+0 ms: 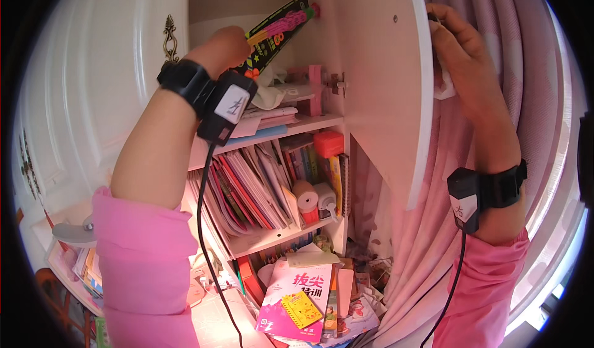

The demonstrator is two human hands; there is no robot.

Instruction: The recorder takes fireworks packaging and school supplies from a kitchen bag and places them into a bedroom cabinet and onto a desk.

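Observation:
My left hand (227, 46) reaches into the upper compartment of a white cabinet, closed around a long, colourful item in black packaging (278, 35). The packaging slants up to the right, with pink, yellow and green parts on it. At the right, my right hand (457, 46) grips the edge of the open cabinet door (385, 83); a dark piece, perhaps a handle, shows between its fingers. Something white (444, 87) and crumpled hangs just below that hand, partly hidden. Beneath my left hand, a shelf (306, 123) carries papers (269, 116) and a pink stand (315, 90).
Files and books (250, 185) fill the middle shelf, beside a red box (328, 144) and a pencil sharpener (326, 199). Lower down, a yellow notebook (301, 309) lies on a pink-and-white workbook (290, 278). Pink curtains (464, 144) hang behind the door. A black cable (202, 218) trails from each wrist.

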